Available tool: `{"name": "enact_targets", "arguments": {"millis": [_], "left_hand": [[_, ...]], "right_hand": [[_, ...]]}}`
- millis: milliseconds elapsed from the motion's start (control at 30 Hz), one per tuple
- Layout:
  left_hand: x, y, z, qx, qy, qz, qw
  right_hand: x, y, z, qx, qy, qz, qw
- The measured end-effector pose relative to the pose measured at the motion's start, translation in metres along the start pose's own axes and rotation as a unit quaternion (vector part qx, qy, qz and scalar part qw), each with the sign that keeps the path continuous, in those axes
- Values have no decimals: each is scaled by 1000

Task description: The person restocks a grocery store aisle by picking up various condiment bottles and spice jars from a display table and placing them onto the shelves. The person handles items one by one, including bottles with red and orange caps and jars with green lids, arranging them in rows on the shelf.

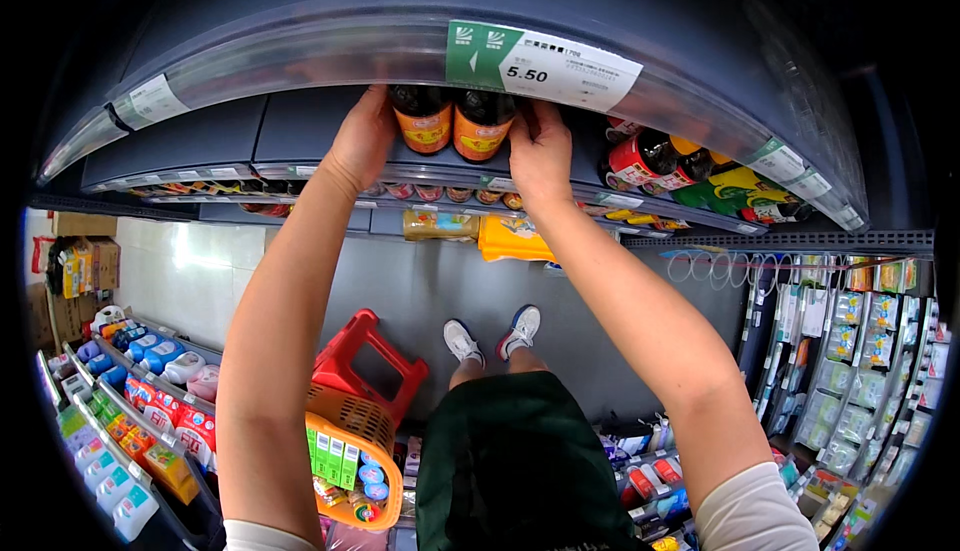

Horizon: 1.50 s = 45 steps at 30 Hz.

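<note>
Two dark bottles with orange labels stand side by side near the front of a grey shelf, their tops hidden behind the upper shelf's price strip. My left hand is against the outer side of the left bottle. On the other side, my right hand is at the right bottle, its fingers bent. The strip covers the fingertips of both hands, so how firmly they grip is hidden. A large price card hangs in the strip just above the bottles.
Red-labelled jars sit on the shelf to the right. Lower shelves hold small jars and a yellow package. Behind me are a red plastic stool and an orange basket of goods. Shelves of detergent bottles stand at lower left.
</note>
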<state>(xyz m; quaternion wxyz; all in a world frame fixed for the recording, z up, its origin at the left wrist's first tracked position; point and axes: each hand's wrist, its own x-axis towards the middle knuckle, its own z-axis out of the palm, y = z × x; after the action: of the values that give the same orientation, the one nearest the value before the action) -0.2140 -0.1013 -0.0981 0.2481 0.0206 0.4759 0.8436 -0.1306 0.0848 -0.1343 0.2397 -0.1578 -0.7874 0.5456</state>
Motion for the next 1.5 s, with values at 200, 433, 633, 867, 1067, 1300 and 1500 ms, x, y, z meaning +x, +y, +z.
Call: {"name": "enact_targets", "arguments": {"millis": [200, 433, 633, 867, 1067, 1300, 1500], "left_hand": [[-8, 1, 6, 19, -8, 15, 1000], [-13, -3, 1, 34, -26, 27, 999], [-19, 4, -1, 77, -51, 8, 996], [-33, -6, -15, 156, -80, 49, 983], [-48, -12, -5, 215, -26, 95, 972], [-81, -28, -1, 221, 95, 152, 959], [-102, -51, 19, 172, 94, 140, 971]], "right_hand": [[4, -1, -4, -20, -50, 13, 998], [-4, 2, -6, 18, 36, 28, 999], [38, 25, -21, -138, 58, -116, 982], [78, 43, -12, -301, 27, -229, 925], [77, 42, -12, -341, 6, -188, 921], [8, 2, -45, -100, -20, -21, 995], [-20, 1, -62, 10, -100, -22, 995]]}}
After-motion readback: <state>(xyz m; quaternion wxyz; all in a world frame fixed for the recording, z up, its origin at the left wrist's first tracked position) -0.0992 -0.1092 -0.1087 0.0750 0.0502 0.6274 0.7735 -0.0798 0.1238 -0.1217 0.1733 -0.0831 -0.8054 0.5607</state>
